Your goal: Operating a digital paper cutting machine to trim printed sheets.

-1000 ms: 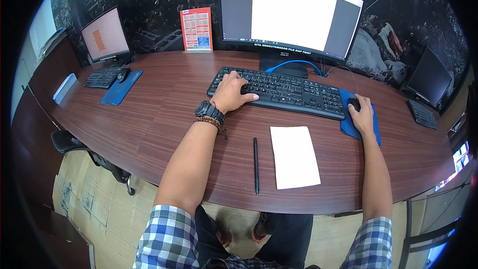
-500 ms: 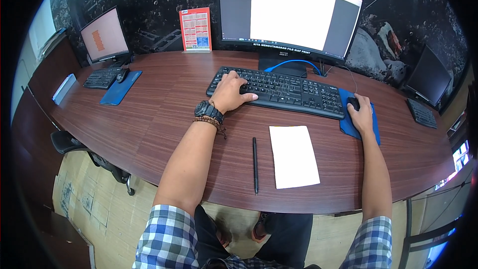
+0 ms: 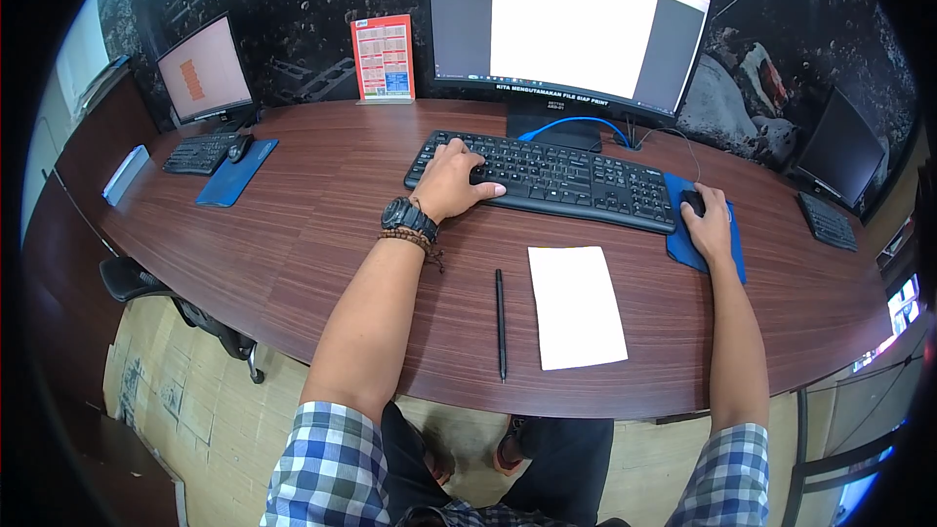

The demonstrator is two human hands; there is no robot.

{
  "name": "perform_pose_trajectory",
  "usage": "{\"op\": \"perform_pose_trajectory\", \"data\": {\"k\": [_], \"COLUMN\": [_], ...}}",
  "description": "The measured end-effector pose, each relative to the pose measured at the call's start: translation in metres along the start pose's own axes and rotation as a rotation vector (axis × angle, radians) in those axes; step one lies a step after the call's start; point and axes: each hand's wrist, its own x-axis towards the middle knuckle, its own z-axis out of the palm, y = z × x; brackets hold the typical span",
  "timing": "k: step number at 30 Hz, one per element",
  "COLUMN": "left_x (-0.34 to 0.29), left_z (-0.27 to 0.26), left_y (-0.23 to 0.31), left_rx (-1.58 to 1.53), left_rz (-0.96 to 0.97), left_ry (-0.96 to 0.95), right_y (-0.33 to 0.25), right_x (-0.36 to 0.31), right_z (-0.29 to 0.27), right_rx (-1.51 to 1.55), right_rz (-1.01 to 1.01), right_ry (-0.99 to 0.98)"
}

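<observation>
While atop a blue mat (image 3: 686, 248), black mouse (image 3: 692, 201) under right hand (image 3: 712, 227).

Bright, even light — monitor (image 3: 576, 15) glaring white; v. strong fisheye bend, blk corners.

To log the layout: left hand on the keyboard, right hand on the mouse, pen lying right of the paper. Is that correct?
Not quite: the head view shows the pen lying left of the paper. The left hand is on the keyboard and the right hand on the mouse, as you said.
</observation>
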Motion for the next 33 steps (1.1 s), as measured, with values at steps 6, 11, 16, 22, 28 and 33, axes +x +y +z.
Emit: {"op": "perform_pose_trajectory", "data": {"k": [6,11,16,22,28,33], "left_x": [0.000,0.000,0.001,0.000,-0.001,0.000], "left_z": [0.001,0.002,0.001,-0.002,-0.003,-0.002], "left_y": [-0.001,-0.002,0.000,0.000,0.002,0.002], "left_rx": [-0.004,-0.005,-0.004,0.000,-0.013,-0.015], "left_rz": [0.011,0.022,-0.008,-0.006,0.000,-0.011], "left_ry": [0.007,0.017,-0.004,-0.006,-0.007,-0.023], "right_y": [0.002,0.005,0.009,-0.002,0.007,0.000], "right_x": [0.000,0.001,0.001,-0.002,0.001,-0.001], "right_z": [0.001,0.003,0.005,0.000,0.007,0.002], "right_rx": [-0.005,0.015,0.011,-0.019,-0.022,-0.006], "right_rz": [-0.005,-0.008,0.028,0.056,0.070,0.084], "right_ry": [0.001,0.007,0.053,0.027,0.075,0.059]}}
